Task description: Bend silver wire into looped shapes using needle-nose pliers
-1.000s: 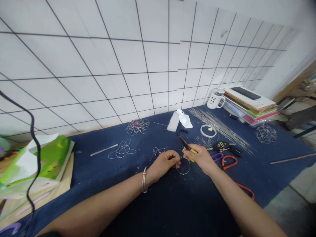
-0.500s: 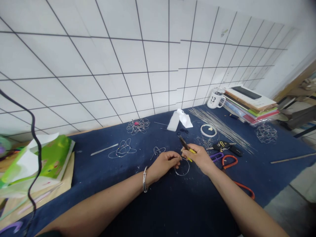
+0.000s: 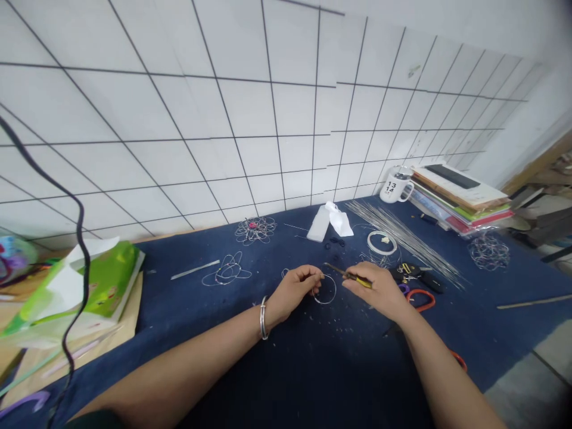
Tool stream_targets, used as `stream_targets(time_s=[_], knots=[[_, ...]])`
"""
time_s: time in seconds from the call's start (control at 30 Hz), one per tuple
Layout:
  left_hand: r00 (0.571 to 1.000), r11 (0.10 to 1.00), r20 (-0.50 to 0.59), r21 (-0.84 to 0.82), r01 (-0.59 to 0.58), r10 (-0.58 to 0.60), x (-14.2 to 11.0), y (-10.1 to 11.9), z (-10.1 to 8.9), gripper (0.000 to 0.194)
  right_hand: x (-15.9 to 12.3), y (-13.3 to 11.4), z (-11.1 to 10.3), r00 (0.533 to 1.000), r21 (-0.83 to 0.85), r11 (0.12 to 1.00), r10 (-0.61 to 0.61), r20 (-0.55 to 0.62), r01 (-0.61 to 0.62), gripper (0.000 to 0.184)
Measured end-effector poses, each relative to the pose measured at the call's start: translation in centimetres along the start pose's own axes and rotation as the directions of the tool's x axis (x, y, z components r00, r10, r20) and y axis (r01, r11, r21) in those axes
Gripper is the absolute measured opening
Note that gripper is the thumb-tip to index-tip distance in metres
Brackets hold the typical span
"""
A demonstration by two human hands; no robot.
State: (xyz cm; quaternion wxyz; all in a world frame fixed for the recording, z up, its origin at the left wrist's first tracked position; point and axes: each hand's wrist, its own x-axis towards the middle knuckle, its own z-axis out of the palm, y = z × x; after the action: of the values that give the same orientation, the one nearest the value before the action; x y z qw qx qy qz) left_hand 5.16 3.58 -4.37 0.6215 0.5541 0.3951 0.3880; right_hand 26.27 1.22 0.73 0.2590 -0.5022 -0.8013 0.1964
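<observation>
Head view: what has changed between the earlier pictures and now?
The right hand has moved rightward, away from the left hand, and its pliers have swung from steep to flatter, pointing left. The view shifted slightly. The left hand still pinches the wire loop.

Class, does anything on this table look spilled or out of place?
Yes: small pale bits lie scattered across the blue cloth near the wire ring, looking like stray scraps rather than placed items.
</observation>
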Motion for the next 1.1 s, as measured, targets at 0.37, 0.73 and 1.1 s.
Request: stream_targets(time_s=[0.37,0.73,1.1], knots=[[0.987,0.972,-0.111,0.217,-0.089,0.115,0.5,-0.6,-0.5,0.02,0.1,0.1,1.5,0.997,-0.446,0.892,-0.081,-0.001,0.072,0.022],[0.985,0.957,-0.102,0.27,-0.108,0.14,0.4,-0.5,-0.5,0.018,0.0,-0.6,1.2,0.993,-0.555,0.829,-0.11,-0.042,0.068,0.022],[0.996,0.99,-0.038,0.12,-0.075,0.08,0.4,-0.5,-0.3,0.017,0.2,-0.8,1.4,0.991,-0.621,0.778,-0.134,-0.022,0.091,0.019]])
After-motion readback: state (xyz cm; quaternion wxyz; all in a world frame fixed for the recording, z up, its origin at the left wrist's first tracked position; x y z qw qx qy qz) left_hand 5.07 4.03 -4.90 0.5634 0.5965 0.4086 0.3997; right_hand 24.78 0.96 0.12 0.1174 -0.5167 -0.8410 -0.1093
